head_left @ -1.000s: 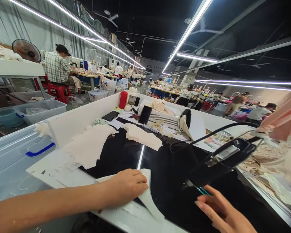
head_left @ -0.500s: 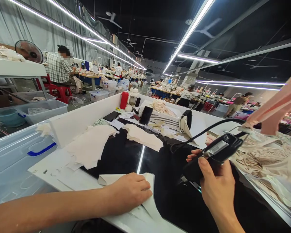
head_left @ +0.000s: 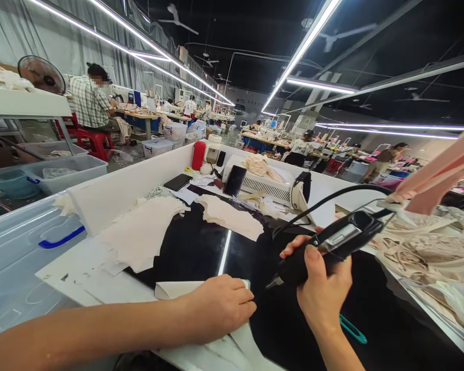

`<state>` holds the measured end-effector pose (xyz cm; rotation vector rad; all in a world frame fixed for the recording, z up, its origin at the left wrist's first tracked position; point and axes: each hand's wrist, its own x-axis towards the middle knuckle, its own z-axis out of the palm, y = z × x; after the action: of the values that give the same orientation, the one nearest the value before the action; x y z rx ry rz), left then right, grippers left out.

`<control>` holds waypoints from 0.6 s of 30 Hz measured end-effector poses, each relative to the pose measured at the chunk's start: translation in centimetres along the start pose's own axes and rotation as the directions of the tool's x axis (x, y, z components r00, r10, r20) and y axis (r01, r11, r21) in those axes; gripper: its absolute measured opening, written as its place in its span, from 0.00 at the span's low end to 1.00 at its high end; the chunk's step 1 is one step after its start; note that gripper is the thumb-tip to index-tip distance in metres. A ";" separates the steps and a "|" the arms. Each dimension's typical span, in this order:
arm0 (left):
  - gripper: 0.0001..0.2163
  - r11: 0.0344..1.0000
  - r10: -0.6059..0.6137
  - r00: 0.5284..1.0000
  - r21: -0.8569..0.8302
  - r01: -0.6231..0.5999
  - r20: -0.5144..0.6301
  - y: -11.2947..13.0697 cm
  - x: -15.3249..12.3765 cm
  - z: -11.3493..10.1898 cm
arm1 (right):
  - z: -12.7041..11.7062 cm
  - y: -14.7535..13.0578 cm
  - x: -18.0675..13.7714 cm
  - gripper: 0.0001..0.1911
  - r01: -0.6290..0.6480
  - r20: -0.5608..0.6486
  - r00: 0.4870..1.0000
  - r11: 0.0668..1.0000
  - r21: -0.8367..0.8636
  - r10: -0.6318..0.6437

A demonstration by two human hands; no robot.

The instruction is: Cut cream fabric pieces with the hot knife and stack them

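A black mat (head_left: 201,252) is spread on a white table (head_left: 75,283), and its near left part is covered by a white sheet (head_left: 180,290), which is curled up at one end. The sheet is pressed by the left hand (head_left: 226,312), whose fingers are bent and set close together; whether the sheet is pinched under them cannot be told. Over the right part of the mat, a black corded hand tool (head_left: 334,239) is held by the right hand (head_left: 325,288), with thumb and fingers wrapped around it. Its metal tip (head_left: 274,282) is pointed down and left over the mat; whether the mat is touched by it cannot be told. On the mat, beside the right wrist, a small teal loop (head_left: 353,330) is laid. The mat's left edge is overlapped by pale cloth pieces (head_left: 145,229), and its far part by a smaller pale piece (head_left: 230,216). Behind the mat, a dark phone (head_left: 235,180) is propped up in front of a white slotted box (head_left: 266,185). To the right of the mat, beige cloth (head_left: 413,247) is heaped.
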<state>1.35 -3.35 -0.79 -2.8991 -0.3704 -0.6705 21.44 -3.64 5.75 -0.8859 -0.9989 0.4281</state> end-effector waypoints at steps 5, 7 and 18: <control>0.04 1.000 -0.007 1.000 -0.004 0.007 -0.006 0.0 -0.4 0.3 | 0.6 0.9 0.1 0.21 -0.003 0.000 1.000 0.999 0.050 0.003; 0.05 1.000 -0.012 1.000 -0.011 0.012 -0.012 0.1 -0.6 0.1 | 0.8 1.1 0.2 0.22 -0.004 -0.005 1.000 0.998 0.064 0.004; 0.09 1.000 -0.029 0.999 -0.010 0.029 -0.025 0.1 -1.1 0.0 | 1.8 1.3 -0.1 0.23 -0.014 -0.030 0.999 0.987 0.161 0.019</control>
<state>0.44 -3.65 -1.26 -2.8968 -0.4081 -0.7148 19.93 -2.11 5.09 -0.7540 -0.9155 0.5006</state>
